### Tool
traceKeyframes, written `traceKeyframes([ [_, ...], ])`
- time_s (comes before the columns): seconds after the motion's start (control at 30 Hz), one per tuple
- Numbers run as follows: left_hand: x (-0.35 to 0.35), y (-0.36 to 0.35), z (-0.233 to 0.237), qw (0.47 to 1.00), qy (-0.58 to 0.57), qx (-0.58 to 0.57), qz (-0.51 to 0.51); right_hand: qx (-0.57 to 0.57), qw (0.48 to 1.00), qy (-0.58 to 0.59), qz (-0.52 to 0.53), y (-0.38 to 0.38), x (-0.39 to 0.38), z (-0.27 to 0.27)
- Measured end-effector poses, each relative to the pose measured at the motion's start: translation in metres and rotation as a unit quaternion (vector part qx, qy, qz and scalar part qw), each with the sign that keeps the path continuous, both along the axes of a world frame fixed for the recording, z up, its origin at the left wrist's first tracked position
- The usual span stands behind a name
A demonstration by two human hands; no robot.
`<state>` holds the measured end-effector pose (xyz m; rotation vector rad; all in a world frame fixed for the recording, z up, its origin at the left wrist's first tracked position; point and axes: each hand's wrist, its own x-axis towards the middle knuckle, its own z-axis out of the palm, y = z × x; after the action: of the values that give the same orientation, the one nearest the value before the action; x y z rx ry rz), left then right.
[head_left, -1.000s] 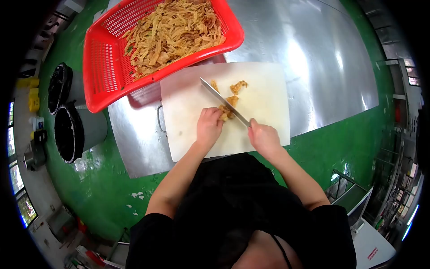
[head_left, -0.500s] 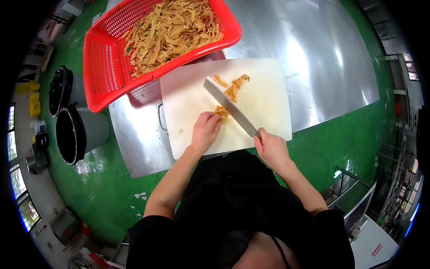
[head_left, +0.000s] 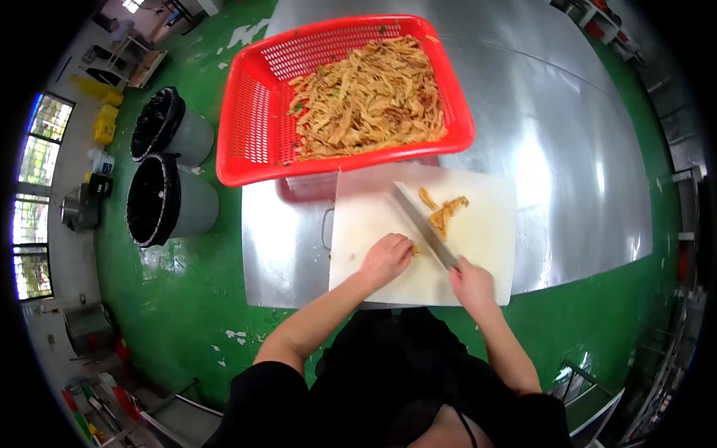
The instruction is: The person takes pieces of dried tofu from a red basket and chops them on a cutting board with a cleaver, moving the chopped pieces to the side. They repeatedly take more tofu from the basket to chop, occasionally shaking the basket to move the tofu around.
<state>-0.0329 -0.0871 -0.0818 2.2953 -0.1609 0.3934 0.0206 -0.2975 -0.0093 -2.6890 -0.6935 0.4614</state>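
Red basket of yellow strips sits by the white board on the table. On the board, the left hand curls its grip over a yellow piece. The knife slants beside it, squeezed in the grip of the right hand.

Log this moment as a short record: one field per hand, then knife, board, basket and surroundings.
Left hand: curled on the cutting board, fingertips at a small piece
Right hand: gripping the knife by its handle
Knife: blade slants across the board, between the small piece and the cut strips
Basket: red, holds a heap of strips; near rim meets the board's far edge
Table: steel
Floor: green, two lined bins at left
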Motion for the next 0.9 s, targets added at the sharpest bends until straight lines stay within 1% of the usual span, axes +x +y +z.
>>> traceKeyframes([
  [0.03, 0.003, -0.005, -0.003, 0.999, 0.011, -0.028, 0.031, -0.006, 0.999, 0.01, -0.043, -0.019, -0.007, 0.004],
  [0.07, 0.01, -0.012, 0.007, 0.994, 0.077, -0.067, 0.038, 0.032, 0.996, -0.013, -0.079, -0.032, -0.012, 0.009],
  [0.1, 0.012, -0.01, 0.024, 0.988, 0.072, -0.12, 0.063, 0.069, 0.99, -0.034, -0.117, -0.039, -0.02, 0.015],
  [0.17, 0.026, -0.001, 0.065, 0.967, 0.056, -0.225, 0.11, 0.065, 0.992, 0.003, -0.111, -0.041, -0.034, 0.029],
  [0.23, 0.05, 0.066, 0.099, 0.979, -0.094, -0.101, 0.147, 0.039, 0.994, 0.05, -0.088, -0.043, -0.048, 0.026],
  [0.27, 0.074, 0.098, 0.124, 0.972, -0.089, -0.098, 0.192, 0.023, 0.996, 0.063, -0.056, -0.039, -0.052, 0.021],
  [0.3, 0.099, 0.131, 0.144, 0.982, -0.009, -0.02, 0.19, 0.008, 0.997, 0.077, -0.026, -0.034, -0.055, 0.016],
  [0.33, 0.127, 0.164, 0.132, 0.983, 0.073, 0.071, 0.15, 0.002, 0.996, 0.081, -0.038, -0.03, -0.055, 0.009],
  [0.37, 0.149, 0.187, 0.114, 0.968, 0.155, 0.163, 0.11, -0.001, 0.995, 0.086, -0.05, -0.026, -0.056, 0.001],
  [0.4, 0.164, 0.192, 0.102, 0.949, 0.206, 0.221, 0.087, -0.005, 0.994, 0.089, -0.06, -0.024, -0.055, -0.002],
  [0.47, 0.188, 0.196, 0.081, 0.893, 0.304, 0.33, 0.048, -0.017, 0.991, 0.078, -0.11, -0.023, -0.049, 0.001],
  [0.5, 0.196, 0.199, 0.067, 0.892, 0.31, 0.323, 0.068, -0.02, 0.988, 0.075, -0.135, -0.021, -0.047, 0.001],
  [0.53, 0.201, 0.2, 0.05, 0.89, 0.318, 0.314, 0.086, 0.0, 0.987, 0.066, -0.148, -0.021, -0.048, -0.003],
  [0.57, 0.201, 0.197, 0.049, 0.889, 0.326, 0.305, 0.101, 0.019, 0.985, 0.058, -0.163, -0.021, -0.049, -0.009],
  [0.6, 0.2, 0.197, 0.049, 0.898, 0.3, 0.297, 0.123, 0.038, 0.982, 0.05, -0.179, -0.023, -0.049, -0.011],
  [0.7, 0.202, 0.214, 0.07, 0.9, 0.331, 0.224, 0.172, -0.002, 0.984, 0.055, -0.17, -0.02, -0.046, -0.01],
  [0.73, 0.195, 0.225, 0.079, 0.922, 0.327, 0.107, 0.177, -0.005, 0.984, 0.063, -0.169, -0.021, -0.046, -0.01],
  [0.77, 0.193, 0.23, 0.071, 0.93, 0.331, 0.026, 0.161, -0.007, 0.984, 0.07, -0.164, -0.024, -0.044, -0.01],
  [0.8, 0.189, 0.242, 0.057, 0.931, 0.327, -0.052, 0.151, -0.004, 0.985, 0.076, -0.152, -0.024, -0.039, -0.011],
  [0.83, 0.185, 0.264, 0.063, 0.93, 0.313, -0.122, 0.147, -0.019, 0.984, 0.1, -0.146, -0.027, -0.038, -0.01],
  [0.87, 0.162, 0.238, 0.114, 0.927, 0.277, -0.212, 0.139, -0.02, 0.985, 0.111, -0.134, -0.027, -0.032, -0.012],
  [0.9, 0.153, 0.233, 0.12, 0.916, 0.225, -0.316, 0.098, 0.0, 0.986, 0.104, -0.133, -0.03, -0.029, -0.019],
])
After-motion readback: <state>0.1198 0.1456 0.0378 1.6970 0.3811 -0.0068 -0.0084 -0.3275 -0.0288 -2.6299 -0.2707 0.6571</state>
